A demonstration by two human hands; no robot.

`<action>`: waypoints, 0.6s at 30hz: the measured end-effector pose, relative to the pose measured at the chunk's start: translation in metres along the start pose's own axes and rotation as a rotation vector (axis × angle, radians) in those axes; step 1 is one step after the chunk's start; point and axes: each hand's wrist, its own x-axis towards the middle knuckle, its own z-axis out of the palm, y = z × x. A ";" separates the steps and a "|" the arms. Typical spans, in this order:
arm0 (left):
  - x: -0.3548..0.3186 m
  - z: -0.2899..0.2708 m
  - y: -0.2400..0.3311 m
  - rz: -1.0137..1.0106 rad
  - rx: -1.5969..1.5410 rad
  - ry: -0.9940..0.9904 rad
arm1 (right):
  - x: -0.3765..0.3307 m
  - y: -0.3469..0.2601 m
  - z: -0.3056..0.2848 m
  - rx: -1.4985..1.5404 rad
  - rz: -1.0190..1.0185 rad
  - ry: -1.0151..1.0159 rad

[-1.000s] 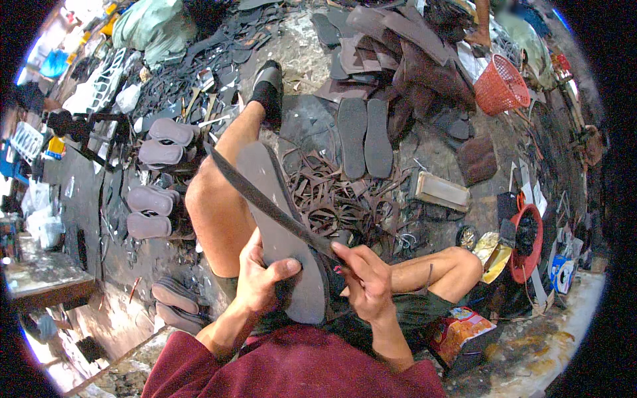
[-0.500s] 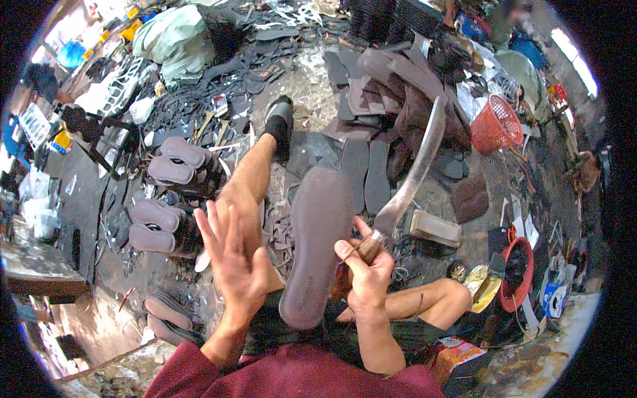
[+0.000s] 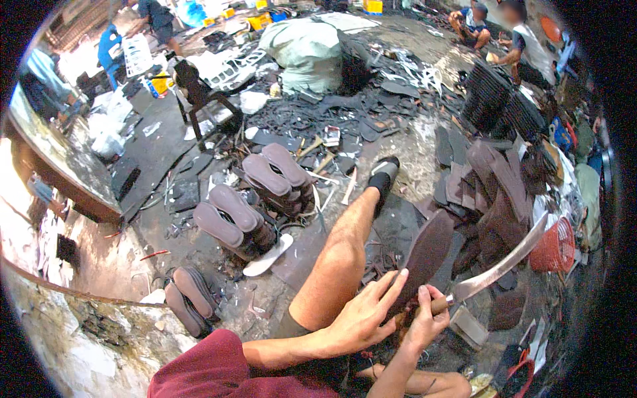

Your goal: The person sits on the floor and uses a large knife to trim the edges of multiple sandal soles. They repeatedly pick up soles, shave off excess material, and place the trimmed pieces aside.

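Brown sole just beyond both hands, near end partly covered.

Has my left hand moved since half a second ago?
Yes, your left hand has moved right, away from the white piece beside the stacked soles.

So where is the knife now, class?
In the head view, the knife is right of centre, gripped by the right hand and pointing toward the red basket.

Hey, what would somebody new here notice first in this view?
Probably the long curved knife in the right hand, its blade slanting up and to the right. Next might be the big pale green bundle near the top middle, then the red basket toward the right edge.
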 end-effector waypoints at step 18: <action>0.200 -0.109 -0.373 -0.609 0.371 1.305 | 0.017 0.084 -0.090 -0.194 0.478 0.015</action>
